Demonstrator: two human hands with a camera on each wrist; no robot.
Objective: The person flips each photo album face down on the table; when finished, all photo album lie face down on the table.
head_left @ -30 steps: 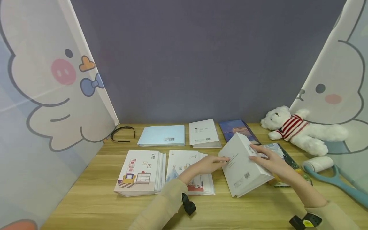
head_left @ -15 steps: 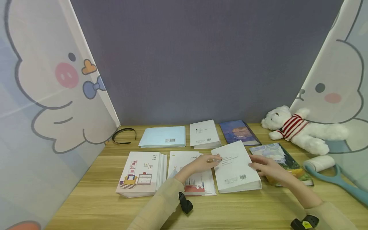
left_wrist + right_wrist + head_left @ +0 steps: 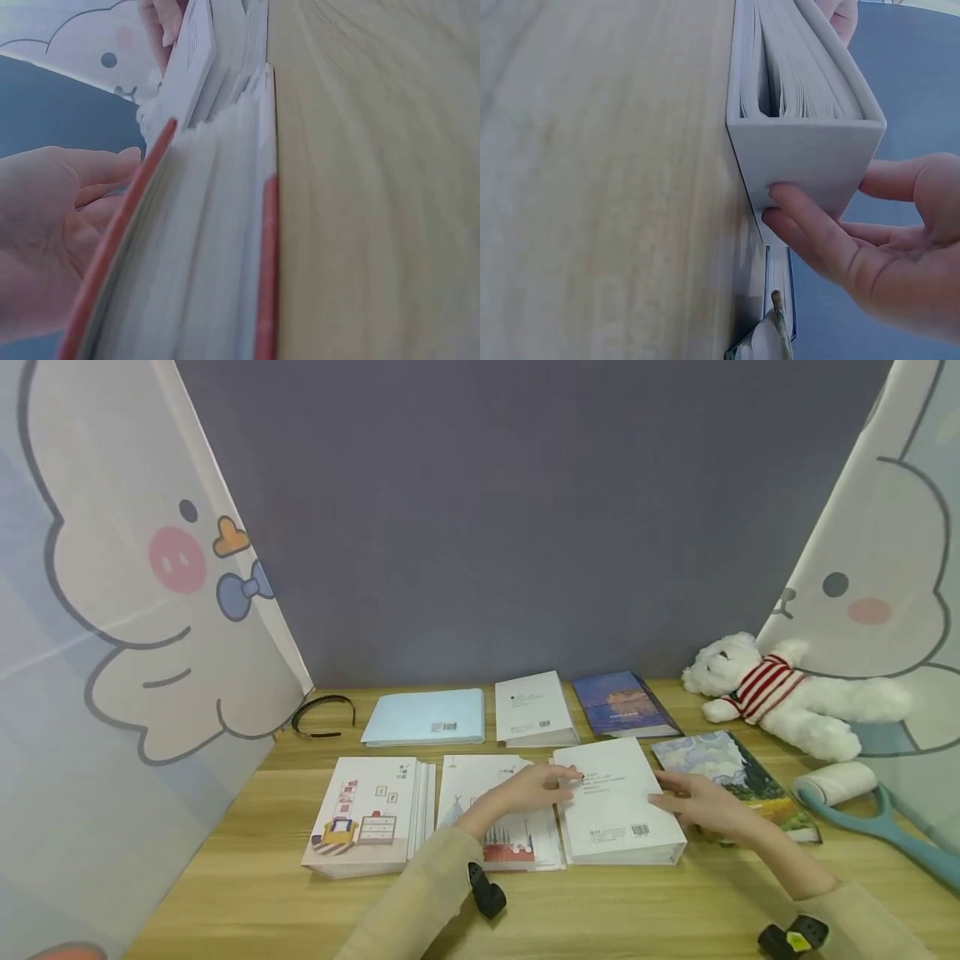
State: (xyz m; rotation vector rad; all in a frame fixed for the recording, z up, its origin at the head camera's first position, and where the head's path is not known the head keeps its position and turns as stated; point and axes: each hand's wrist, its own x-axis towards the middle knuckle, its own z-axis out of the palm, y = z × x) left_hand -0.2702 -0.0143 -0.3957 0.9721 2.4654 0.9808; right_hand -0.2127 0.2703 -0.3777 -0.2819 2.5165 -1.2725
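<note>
The white book [image 3: 802, 142] lies flat on the wooden table [image 3: 600, 187], and its spine faces the camera. The right hand [image 3: 870, 255] is beside the book; two fingers [image 3: 810, 217] touch the spine and the thumb is stretched out, apart from the cover. Just beside the book, under the hand, lies the edge of a blue book [image 3: 778, 300].

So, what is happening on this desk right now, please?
A person is setting a thick white book flat on the wooden desk, back cover with barcode facing up. The left hand touches its left edge and the right hand rests against its spine side. It lies in the front row between an illustrated book and a painted-cover book. More books, a plush bear and a lint roller lie around.
</note>
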